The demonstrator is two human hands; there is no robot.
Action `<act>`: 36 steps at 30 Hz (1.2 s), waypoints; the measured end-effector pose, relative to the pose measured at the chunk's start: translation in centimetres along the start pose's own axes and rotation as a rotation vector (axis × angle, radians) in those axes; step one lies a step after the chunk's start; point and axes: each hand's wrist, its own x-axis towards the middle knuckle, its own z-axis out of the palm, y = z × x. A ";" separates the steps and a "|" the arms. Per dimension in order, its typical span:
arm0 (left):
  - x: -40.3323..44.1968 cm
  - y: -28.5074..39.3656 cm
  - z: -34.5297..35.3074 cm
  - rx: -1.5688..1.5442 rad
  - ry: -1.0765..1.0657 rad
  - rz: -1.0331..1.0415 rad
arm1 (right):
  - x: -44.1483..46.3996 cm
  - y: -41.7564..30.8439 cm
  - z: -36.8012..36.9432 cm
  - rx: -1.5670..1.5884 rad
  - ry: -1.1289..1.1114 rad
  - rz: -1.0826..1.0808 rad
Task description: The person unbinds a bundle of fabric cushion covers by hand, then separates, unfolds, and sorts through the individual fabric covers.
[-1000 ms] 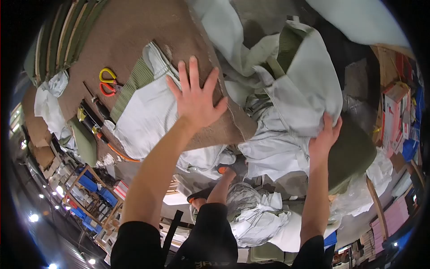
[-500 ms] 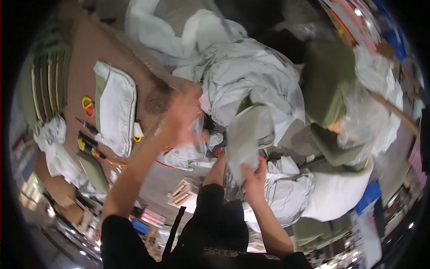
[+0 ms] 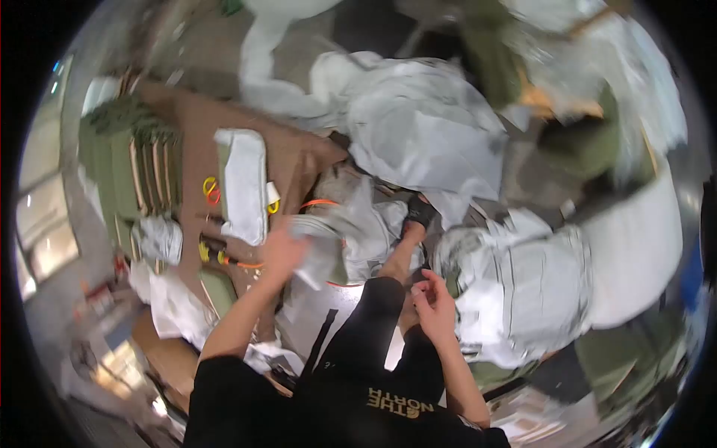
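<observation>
The brown table spreads across the left, its corner pointing toward a big heap of white covers ahead of the person. A second pile of covers, smaller, lies on the right, with a curved white sheet just beyond it. Green panels stand stacked along the table's far left side. A pale bundle sits off the table's near corner, by the person's leg. On the table a white pad with a green edge lies lengthwise. Near the table's near edge, a pale cloth, smeared by motion, reaches from the fingers of the left hand; the blur hides how far those fingers are closed and whether they grip it. The right hand is above the person's knee, near the second pile, fingers loosely bent and parted, with nothing visible in them. Smaller are a dark tool and, beside the pad, red-and-yellow scissors.
</observation>
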 end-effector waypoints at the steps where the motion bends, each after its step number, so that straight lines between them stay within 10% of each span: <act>1: 0.0 -4.6 -0.6 -0.213 0.113 -0.132 | -1.2 3.0 0.4 -0.044 0.018 -0.065; 3: 3.1 -8.0 -6.6 0.185 -0.052 -0.300 | -5.3 8.0 0.2 -0.156 0.181 -0.091; 5: 7.3 -18.2 -4.7 -0.784 -0.002 -0.379 | -10.1 8.3 -1.4 -0.153 0.153 0.059; 8: 13.3 -22.5 -2.2 0.134 0.296 -0.358 | -14.3 12.0 -2.4 -0.119 0.289 0.107; 10: 9.1 -19.7 2.0 0.403 -0.021 -0.073 | -15.2 16.2 -2.7 -0.147 0.369 0.294; 12: 3.4 -14.9 9.1 -0.168 -0.112 0.265 | -16.3 19.3 -2.8 0.030 0.505 0.449; 13: -5.0 -2.8 7.0 -0.475 -0.508 0.279 | -17.0 20.7 -2.6 0.117 0.591 0.549; 17: -15.8 9.3 10.4 -0.413 -0.934 0.582 | -18.8 27.9 0.7 0.511 0.738 0.637; 28: -23.3 10.1 10.2 -0.043 -0.891 0.684 | -19.8 34.9 3.8 0.836 0.990 0.346; 36: -36.1 8.4 15.6 0.229 -0.876 0.767 | -24.4 49.7 5.9 1.022 1.084 0.604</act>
